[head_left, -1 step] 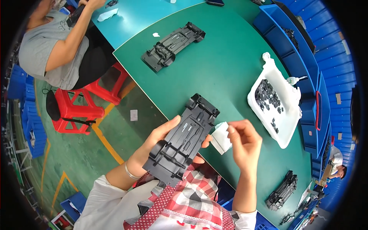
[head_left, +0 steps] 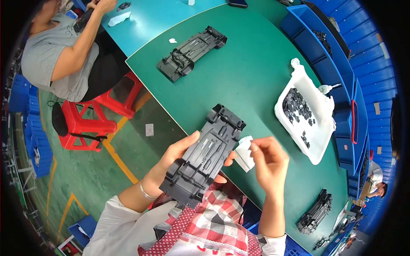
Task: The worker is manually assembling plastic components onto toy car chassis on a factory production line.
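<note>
My left hand grips a black plastic toy car chassis from beneath. Its thumb lies along the left edge and fingertips show at the right edge. The chassis is tilted, its moulded, ribbed side facing up, over the table's near edge. To its right, my right hand is raised with thumb and index finger pinched together; whatever they hold, if anything, is too small to make out. Just left of those fingertips is a folded white sheet or cloth, partly behind the hand. I cannot tell whether they touch.
A second chassis lies farther back on the green table. At right, a white tray holds small black pieces, beside blue bins. Stacked black parts lie near right. Another person works at left by red stools.
My right hand has shifted very slightly left, towards the chassis. The left hand and the chassis stay almost where they were.
</note>
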The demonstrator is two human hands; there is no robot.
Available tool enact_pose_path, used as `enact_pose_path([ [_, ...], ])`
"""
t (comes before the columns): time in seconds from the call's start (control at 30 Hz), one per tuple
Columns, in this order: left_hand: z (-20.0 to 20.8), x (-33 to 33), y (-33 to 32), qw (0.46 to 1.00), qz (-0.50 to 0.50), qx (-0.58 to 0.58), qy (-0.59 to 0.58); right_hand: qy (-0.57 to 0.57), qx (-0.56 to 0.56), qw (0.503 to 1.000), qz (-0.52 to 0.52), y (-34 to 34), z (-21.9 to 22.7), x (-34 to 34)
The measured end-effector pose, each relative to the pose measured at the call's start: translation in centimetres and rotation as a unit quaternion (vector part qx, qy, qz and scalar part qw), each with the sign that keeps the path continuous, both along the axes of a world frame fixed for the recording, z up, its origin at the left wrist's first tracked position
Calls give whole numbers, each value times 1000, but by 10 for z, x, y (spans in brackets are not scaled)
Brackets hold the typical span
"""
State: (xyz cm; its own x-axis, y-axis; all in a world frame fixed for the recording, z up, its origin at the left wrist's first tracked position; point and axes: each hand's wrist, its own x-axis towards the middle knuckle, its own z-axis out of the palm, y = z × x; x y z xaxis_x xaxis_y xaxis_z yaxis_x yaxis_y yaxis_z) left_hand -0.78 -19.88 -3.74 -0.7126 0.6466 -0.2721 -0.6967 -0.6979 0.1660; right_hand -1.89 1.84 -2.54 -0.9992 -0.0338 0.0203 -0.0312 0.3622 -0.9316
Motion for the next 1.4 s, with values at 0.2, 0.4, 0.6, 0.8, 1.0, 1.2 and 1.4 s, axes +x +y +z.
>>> enact_pose_path([
  [0.2, -47, 6, -9, 976, -33, 60, 209, 56, -60, 996, 41, -17, 7, 38],
  [0.4, -63, 18, -15, 975, -18, 44, 219, 106, -32, 992, 58, -19, 9, 55],
  [0.6, -38, 16, 4, 960, -41, -11, 275, 157, 27, 984, 76, -12, 10, 66],
  [0.8, 1, 24, 66, 931, 53, -120, 342, 116, 45, 991, 47, 3, 10, 79],
  [1.0, 16, 25, 133, 919, -44, -154, 360, 51, -105, 990, -72, 55, -2, 109],
  [1.2, 34, -8, 115, 639, 62, -377, 668, 50, 50, 932, -355, 139, 2, 163],
  [1.4, 26, -155, 4, 411, 293, -698, 508, -195, 494, 761, -372, 230, -22, 209],
])
